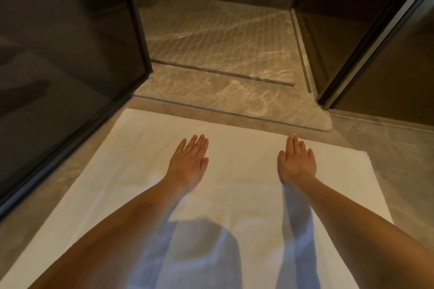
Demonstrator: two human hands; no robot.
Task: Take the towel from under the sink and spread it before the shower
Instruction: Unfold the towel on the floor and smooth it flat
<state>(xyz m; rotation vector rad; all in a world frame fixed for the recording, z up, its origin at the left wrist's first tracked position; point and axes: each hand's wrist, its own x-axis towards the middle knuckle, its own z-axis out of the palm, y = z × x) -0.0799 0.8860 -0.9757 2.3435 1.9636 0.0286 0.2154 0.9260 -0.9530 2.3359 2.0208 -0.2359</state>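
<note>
A white towel (pixel 239 171) lies spread flat on the floor, its far edge just short of the shower threshold (pixel 225 110). My left hand (pixel 187 162) rests palm down on the towel's middle, fingers straight and close together. My right hand (pixel 297 162) lies flat on the towel farther right, near the far edge, fingers extended. Neither hand grips the cloth. Both forearms reach in from the bottom of the view and cast shadows on the towel.
The shower floor (pixel 218 35) of marbled stone lies beyond the threshold. A dark glass panel (pixel 61 73) stands on the left and a dark-framed glass door (pixel 366 54) on the right. Grey floor borders the towel on both sides.
</note>
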